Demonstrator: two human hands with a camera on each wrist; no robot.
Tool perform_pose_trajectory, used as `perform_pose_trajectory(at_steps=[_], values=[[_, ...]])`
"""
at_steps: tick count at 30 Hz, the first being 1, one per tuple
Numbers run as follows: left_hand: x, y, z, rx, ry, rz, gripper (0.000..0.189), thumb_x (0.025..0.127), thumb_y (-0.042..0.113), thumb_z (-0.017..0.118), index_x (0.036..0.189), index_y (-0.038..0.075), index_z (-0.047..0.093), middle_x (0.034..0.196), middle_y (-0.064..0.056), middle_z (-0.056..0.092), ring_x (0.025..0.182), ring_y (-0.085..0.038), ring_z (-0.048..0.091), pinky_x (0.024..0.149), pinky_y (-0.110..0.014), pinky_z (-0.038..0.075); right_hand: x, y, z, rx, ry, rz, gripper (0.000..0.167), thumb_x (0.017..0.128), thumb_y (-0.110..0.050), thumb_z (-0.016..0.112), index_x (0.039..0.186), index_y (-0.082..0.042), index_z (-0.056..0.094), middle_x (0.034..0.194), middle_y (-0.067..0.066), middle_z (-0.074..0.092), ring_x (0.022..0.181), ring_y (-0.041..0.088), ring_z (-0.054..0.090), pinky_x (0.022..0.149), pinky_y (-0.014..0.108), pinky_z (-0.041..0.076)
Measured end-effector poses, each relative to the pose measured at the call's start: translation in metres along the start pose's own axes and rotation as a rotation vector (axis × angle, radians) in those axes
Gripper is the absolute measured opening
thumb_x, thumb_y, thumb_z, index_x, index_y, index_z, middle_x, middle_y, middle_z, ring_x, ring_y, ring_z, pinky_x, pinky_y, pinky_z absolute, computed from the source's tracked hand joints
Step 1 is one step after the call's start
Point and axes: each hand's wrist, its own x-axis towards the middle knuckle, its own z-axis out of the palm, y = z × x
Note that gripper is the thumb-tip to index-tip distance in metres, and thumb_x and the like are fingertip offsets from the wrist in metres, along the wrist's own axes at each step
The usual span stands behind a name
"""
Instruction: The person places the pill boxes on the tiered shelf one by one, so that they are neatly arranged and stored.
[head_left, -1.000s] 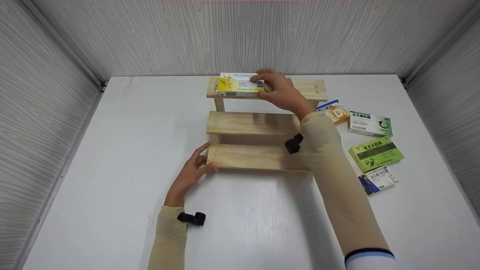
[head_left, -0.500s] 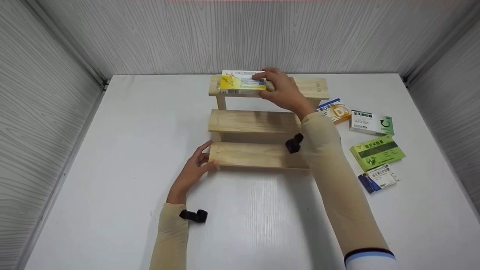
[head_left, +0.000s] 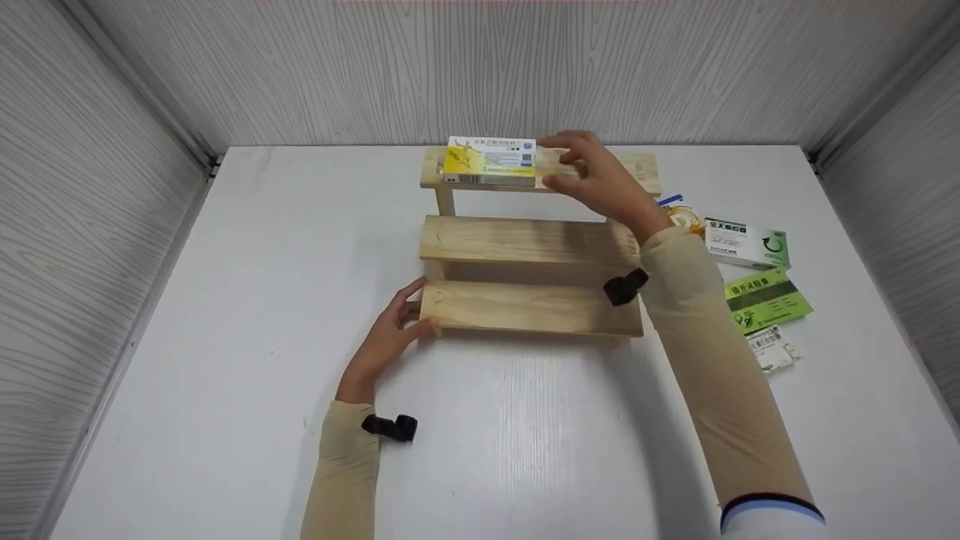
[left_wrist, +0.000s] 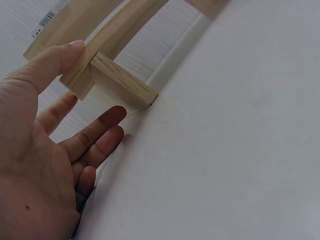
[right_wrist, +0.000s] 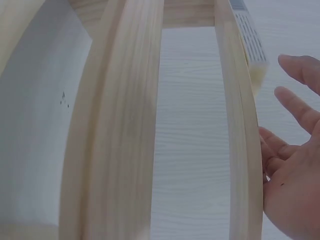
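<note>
A yellow and white medicine box [head_left: 491,161] lies on the left part of the top step of a three-step wooden rack [head_left: 529,306]. Just right of the box is my right hand [head_left: 602,180], fingers spread and apart from it, over the top step. The right wrist view shows a gap between the fingertips and the end of the box [right_wrist: 252,42]. My left hand [head_left: 379,346] holds the left end of the lowest step. In the left wrist view, my thumb and index finger pinch the board's end [left_wrist: 77,80], while the other fingers stay off it.
Right of the rack lie an orange and white box [head_left: 682,217], partly behind the right wrist, a white and green box [head_left: 746,244], a green box [head_left: 772,300] and a small white box [head_left: 776,351]. A grey wood-grain wall [head_left: 360,75] stands behind.
My right hand has let go of the yellow and white box and moved right, leaving it on the top step. My left hand keeps its hold on the lowest step.
</note>
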Motion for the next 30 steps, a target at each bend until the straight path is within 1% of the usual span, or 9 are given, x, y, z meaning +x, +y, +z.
perform_pose_trajectory(at_steps=[3,7,10,13,15,18,23,27,30], values=[[-0.001,0.001,0.000,-0.011,-0.004,-0.003,0.075,0.091,0.022,0.068,0.153,0.025,0.027,0.134,-0.019,0.054,0.123,-0.028,0.051,0.102,-0.039,0.038,-0.010,0.007,-0.011,-0.029,0.030,-0.024,0.051,0.094,-0.027,0.062,0.142,-0.019,0.047,0.152,0.002,0.032,0.134,0.026,0.040,0.110,0.047,0.032],[-0.001,0.001,-0.001,-0.016,-0.004,-0.002,0.075,0.091,0.021,0.068,0.153,0.024,0.027,0.134,-0.020,0.054,0.122,-0.029,0.052,0.099,-0.036,0.042,-0.024,0.016,-0.026,-0.067,0.069,-0.063,0.050,0.094,-0.027,0.061,0.141,-0.017,0.048,0.149,0.005,0.037,0.133,0.027,0.040,0.105,0.048,0.034],[0.000,0.001,-0.001,-0.015,-0.004,0.002,0.074,0.091,0.021,0.067,0.153,0.025,0.027,0.132,-0.020,0.055,0.121,-0.029,0.052,0.099,-0.036,0.042,-0.036,0.024,-0.038,-0.085,0.101,-0.093,0.048,0.095,-0.024,0.060,0.140,-0.013,0.048,0.146,0.007,0.041,0.131,0.028,0.041,0.102,0.049,0.034],[0.000,0.002,0.000,-0.018,-0.002,0.005,0.073,0.091,0.021,0.068,0.153,0.027,0.028,0.130,-0.020,0.056,0.120,-0.029,0.053,0.101,-0.038,0.040,-0.049,0.036,-0.050,-0.108,0.127,-0.117,0.048,0.095,-0.022,0.059,0.140,-0.011,0.048,0.146,0.009,0.042,0.129,0.030,0.041,0.099,0.050,0.033],[0.000,0.002,0.000,-0.015,-0.001,0.004,0.073,0.091,0.022,0.068,0.152,0.028,0.029,0.129,-0.019,0.057,0.119,-0.028,0.053,0.101,-0.038,0.039,-0.058,0.045,-0.058,-0.124,0.134,-0.119,0.049,0.095,-0.022,0.059,0.141,-0.011,0.046,0.146,0.010,0.041,0.130,0.032,0.040,0.098,0.051,0.032],[0.000,0.003,0.001,-0.010,-0.004,0.002,0.074,0.091,0.023,0.068,0.153,0.027,0.028,0.129,-0.018,0.057,0.118,-0.026,0.054,0.098,-0.036,0.041,-0.072,0.058,-0.071,-0.159,0.134,-0.093,0.053,0.095,-0.021,0.061,0.144,-0.010,0.043,0.149,0.013,0.038,0.132,0.035,0.037,0.099,0.053,0.030],[-0.001,0.004,0.001,0.002,0.000,0.005,0.073,0.091,0.024,0.068,0.153,0.027,0.028,0.129,-0.018,0.057,0.118,-0.025,0.055,0.095,-0.032,0.043,-0.096,0.082,-0.096,-0.176,0.096,-0.005,0.064,0.093,-0.021,0.064,0.149,-0.014,0.035,0.153,0.014,0.030,0.136,0.039,0.029,0.103,0.056,0.025],[-0.002,0.004,0.001,-0.004,0.000,0.002,0.073,0.091,0.024,0.068,0.152,0.028,0.029,0.131,-0.019,0.056,0.119,-0.026,0.054,0.097,-0.034,0.042,-0.116,0.104,-0.115,-0.159,0.062,0.071,0.070,0.093,-0.022,0.065,0.152,-0.018,0.028,0.155,0.014,0.024,0.139,0.040,0.022,0.105,0.057,0.021],[-0.003,0.005,0.001,-0.015,-0.002,-0.006,0.073,0.091,0.024,0.068,0.152,0.030,0.029,0.132,-0.018,0.056,0.120,-0.027,0.053,0.098,-0.036,0.041,-0.132,0.121,-0.125,-0.141,0.041,0.158,0.074,0.094,-0.026,0.064,0.154,-0.022,0.022,0.157,0.016,0.018,0.141,0.043,0.018,0.106,0.062,0.019]])
